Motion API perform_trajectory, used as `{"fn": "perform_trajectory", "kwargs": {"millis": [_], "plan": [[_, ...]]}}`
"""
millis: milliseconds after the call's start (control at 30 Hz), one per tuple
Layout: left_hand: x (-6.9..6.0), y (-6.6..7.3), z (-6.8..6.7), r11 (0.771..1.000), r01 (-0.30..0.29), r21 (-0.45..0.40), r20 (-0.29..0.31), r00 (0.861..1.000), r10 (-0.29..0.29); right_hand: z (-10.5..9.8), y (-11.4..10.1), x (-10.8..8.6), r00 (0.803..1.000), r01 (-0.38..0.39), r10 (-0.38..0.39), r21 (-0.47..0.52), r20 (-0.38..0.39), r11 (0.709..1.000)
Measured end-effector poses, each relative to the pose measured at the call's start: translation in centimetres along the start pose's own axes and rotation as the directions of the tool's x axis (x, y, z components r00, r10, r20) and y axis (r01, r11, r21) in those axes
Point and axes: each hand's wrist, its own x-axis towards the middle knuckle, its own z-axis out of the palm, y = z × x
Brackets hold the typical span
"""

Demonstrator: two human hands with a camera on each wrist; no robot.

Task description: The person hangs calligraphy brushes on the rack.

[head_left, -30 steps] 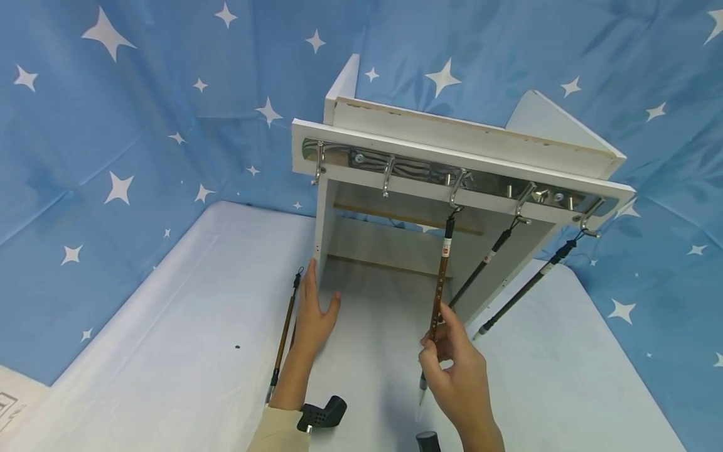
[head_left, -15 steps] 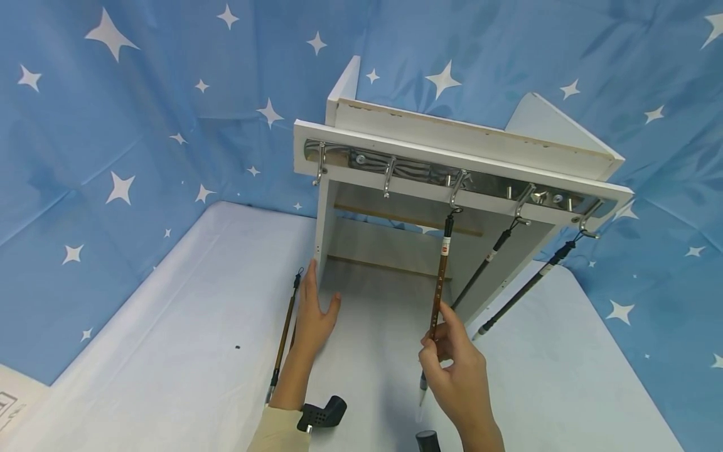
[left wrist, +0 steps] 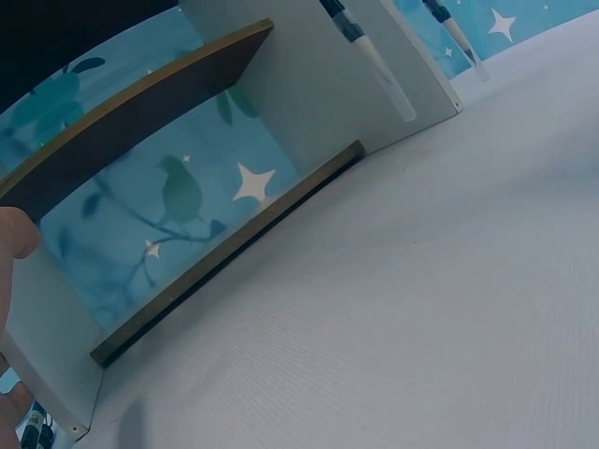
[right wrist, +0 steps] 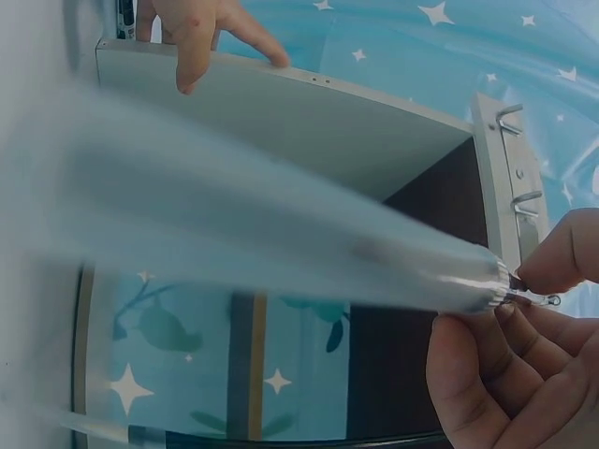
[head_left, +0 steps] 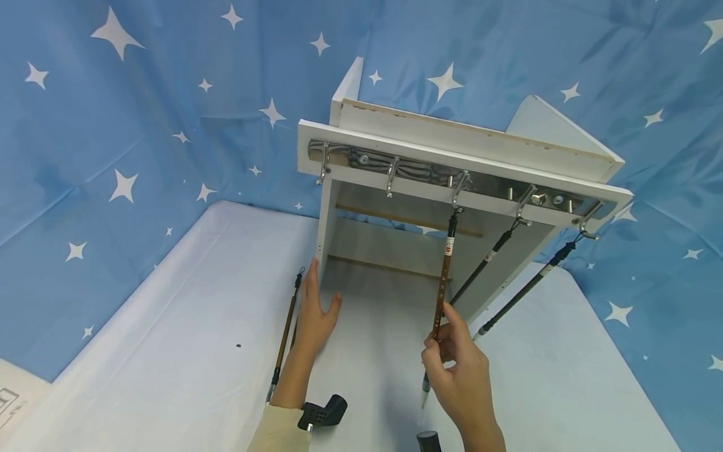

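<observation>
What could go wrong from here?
The brown brush might drop if the right hand lets go: whether its loop is fully on the middle hook is unclear. The black brush overlaps it in the head view, so a swing could knock them together.

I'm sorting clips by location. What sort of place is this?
Probably a staged indoor tabletop set, though the wider room is out of view: a blue star-printed backdrop, a white cloth spread below, and a white shelf with brushes hanging from its hooks.
</observation>
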Motion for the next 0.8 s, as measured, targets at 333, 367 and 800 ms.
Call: {"fn": "perform_trajectory", "kwargs": {"millis": [333, 367, 800], "plan": [[-0.11, 0.11, -0.08, 0.999, 0.033, -0.003, 0.014, 0.999, -0.033, 0.0, 0.05, -0.04, 1.0, 0.026, -0.026, 0.006, -0.015, 1.0], [-0.11, 0.11, -0.07, 1.0, 0.03, -0.005, 0.014, 0.999, -0.03, 0.0, 0.06, -0.04, 1.0, 0.025, -0.025, 0.007, -0.015, 1.0], [-0.07, 0.2, -0.13, 0.999, 0.037, -0.017, 0.021, 0.999, -0.036, 0.1, 0.14, 0.35, 0.994, 0.097, -0.096, 0.013, -0.046, 0.995]]}}
